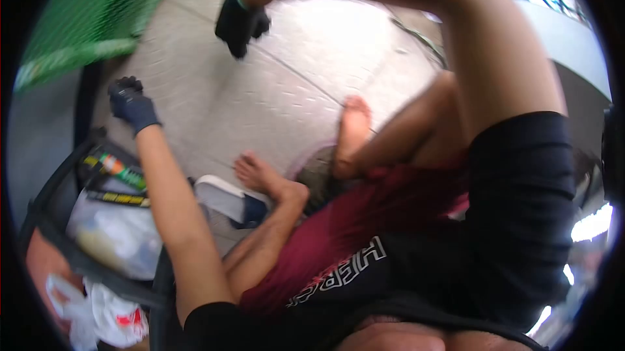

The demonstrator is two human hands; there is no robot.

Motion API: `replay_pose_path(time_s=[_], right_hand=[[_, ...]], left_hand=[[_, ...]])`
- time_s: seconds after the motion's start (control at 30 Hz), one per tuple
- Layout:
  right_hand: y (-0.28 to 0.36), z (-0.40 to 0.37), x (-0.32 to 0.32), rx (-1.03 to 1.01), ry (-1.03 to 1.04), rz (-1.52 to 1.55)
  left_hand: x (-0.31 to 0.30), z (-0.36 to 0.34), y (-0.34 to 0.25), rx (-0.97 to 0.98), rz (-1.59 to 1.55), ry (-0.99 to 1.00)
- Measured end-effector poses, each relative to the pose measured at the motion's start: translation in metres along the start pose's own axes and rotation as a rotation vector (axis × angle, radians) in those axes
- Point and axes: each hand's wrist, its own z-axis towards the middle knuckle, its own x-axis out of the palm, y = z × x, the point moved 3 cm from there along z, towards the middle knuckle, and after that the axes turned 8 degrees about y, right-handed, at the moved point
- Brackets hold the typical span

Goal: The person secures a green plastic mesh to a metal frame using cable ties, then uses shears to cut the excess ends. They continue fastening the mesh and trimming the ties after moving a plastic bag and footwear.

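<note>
My left hand point(133, 102), in a dark navy glove, is held out to the left over the tiled floor, near a black-framed cart. Its fingers are curled closed, and anything inside them is hidden. My right hand point(241, 24), in a black glove with a green cuff, reaches across to the upper middle, above the floor. Motion blurs it and its fingers point downward; I cannot make out whether it holds anything. No object shows clearly between the two hands.
Green netting on a frame point(81, 55) stands at upper left. The black-framed cart point(55, 237) holds plastic bags point(117, 230) and a green-and-orange package point(120, 170). Near my bare feet are a slipper point(224, 198) and a dark round-rimmed thing point(319, 172). A cord point(420, 37) lies at upper right.
</note>
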Motion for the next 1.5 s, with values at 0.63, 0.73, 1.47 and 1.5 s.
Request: replay_pose_path(time_s=[0.63, 0.73, 1.47, 1.5], right_hand=[[-0.148, -0.04, 0.497, 0.312, -0.261, 0.651], [-0.175, -0.008, 0.543, 0.283, -0.365, 0.937], [-0.047, -0.466, 0.309, 0.411, -1.898, -0.096], [-0.026, -0.509, 0.326, 0.467, -2.096, -0.271]], left_hand=[[0.025, 0.107, 0.045, -0.658, -0.397, 0.446], [0.026, 0.104, 0.04, -0.613, -0.421, 0.339], [0.041, 0.073, 0.07, -0.378, -0.012, 0.467], [0.058, 0.053, 0.056, -0.34, 0.18, 0.465]])
